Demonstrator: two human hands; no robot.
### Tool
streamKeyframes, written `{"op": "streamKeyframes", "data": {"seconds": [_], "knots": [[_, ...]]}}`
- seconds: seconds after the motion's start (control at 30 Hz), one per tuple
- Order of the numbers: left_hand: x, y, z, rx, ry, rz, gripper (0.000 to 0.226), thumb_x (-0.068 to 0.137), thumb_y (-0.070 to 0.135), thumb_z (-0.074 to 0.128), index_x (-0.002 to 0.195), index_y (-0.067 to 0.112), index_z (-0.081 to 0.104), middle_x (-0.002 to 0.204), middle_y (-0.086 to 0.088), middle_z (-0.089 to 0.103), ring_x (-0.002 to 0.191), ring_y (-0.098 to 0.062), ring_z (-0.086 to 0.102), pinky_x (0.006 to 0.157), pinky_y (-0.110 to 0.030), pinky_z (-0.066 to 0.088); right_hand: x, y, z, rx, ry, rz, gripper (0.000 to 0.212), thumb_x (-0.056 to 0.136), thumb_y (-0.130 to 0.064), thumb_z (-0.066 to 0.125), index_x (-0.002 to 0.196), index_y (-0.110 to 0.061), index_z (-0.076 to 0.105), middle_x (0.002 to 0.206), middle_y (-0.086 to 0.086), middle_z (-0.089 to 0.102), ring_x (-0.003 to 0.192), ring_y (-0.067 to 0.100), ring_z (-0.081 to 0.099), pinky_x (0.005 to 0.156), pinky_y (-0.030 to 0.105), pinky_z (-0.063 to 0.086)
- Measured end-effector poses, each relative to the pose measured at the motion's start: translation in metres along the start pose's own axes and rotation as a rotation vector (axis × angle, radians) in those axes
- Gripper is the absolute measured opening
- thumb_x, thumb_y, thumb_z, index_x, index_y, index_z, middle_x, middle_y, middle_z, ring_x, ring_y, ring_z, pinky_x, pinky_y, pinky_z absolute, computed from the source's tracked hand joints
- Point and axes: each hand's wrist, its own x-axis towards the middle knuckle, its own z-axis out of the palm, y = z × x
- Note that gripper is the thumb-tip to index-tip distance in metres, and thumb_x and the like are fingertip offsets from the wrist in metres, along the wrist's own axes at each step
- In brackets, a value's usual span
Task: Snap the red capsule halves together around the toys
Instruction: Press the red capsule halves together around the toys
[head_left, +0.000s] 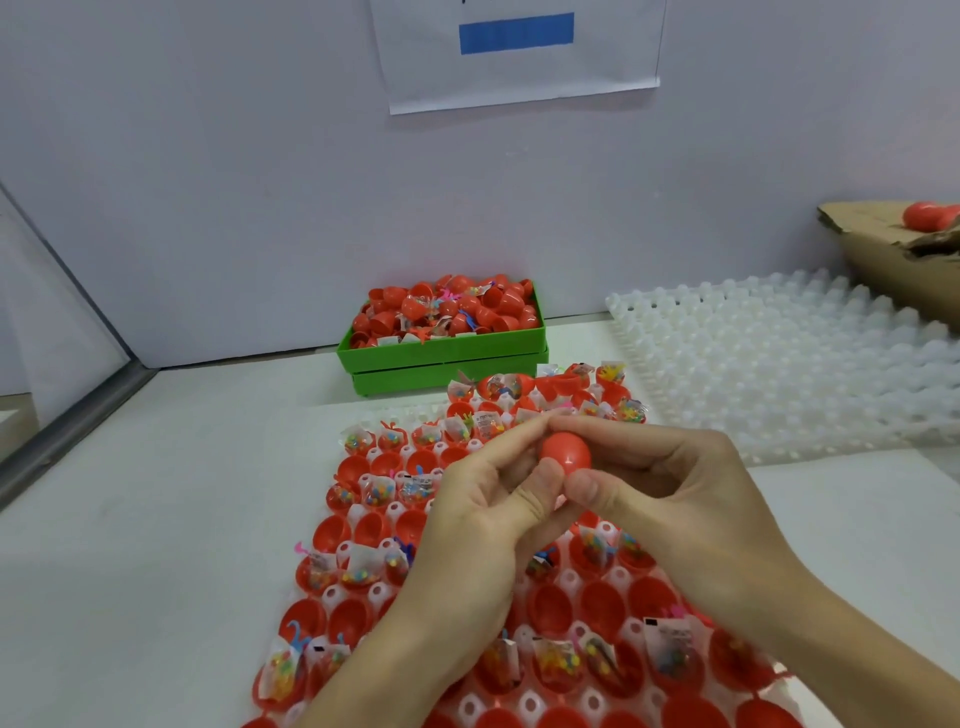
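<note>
Both hands met above the middle of the white holding tray (395, 418): left hand (467, 519) and right hand (675, 499) each pinched the red capsule (566, 454) between thumb and fingertips, gripping from opposite ends, probably so the halves could be pressed shut. Open red halves (358, 467) with bagged toys (376, 493) sat in the tray's cups below the hands. Behind the tray stood a green bin (441, 358) of loose halves.

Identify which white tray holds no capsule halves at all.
The white tray at right, beside the cardboard box; the tray under the hands is filled.
</note>
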Motion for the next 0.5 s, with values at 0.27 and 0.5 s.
{"op": "streamKeyframes", "data": {"seconds": [0.27, 0.5], "knots": [[0.0048, 0.0034, -0.0045, 0.081, 0.073, 0.054, 0.026, 0.095, 0.009, 0.05, 0.101, 0.013, 0.075, 0.103, -0.014, 0.074, 0.095, -0.029, 0.073, 0.076, -0.031, 0.06, 0.004, -0.0006, -0.0059, -0.218, 0.156, -0.15, 0.034, 0.075, 0.007, 0.074, 0.092, -0.022, 0.077, 0.086, -0.006, 0.078, 0.083, 0.011, 0.075, 0.074, 0.015, 0.056], [0.0011, 0.0043, -0.0044, 0.327, 0.056, 0.176, 0.03, 0.075, 0.013, 0.072, 0.105, 0.015, 0.073, 0.097, -0.002, 0.078, 0.092, -0.017, 0.074, 0.078, -0.024, 0.059, 0.0031, 0.0015, -0.0051, -0.302, 0.177, -0.169, 0.045, 0.072, 0.015, 0.075, 0.087, -0.028, 0.08, 0.083, -0.008, 0.078, 0.081, 0.009, 0.074, 0.073, 0.015, 0.056]]}}
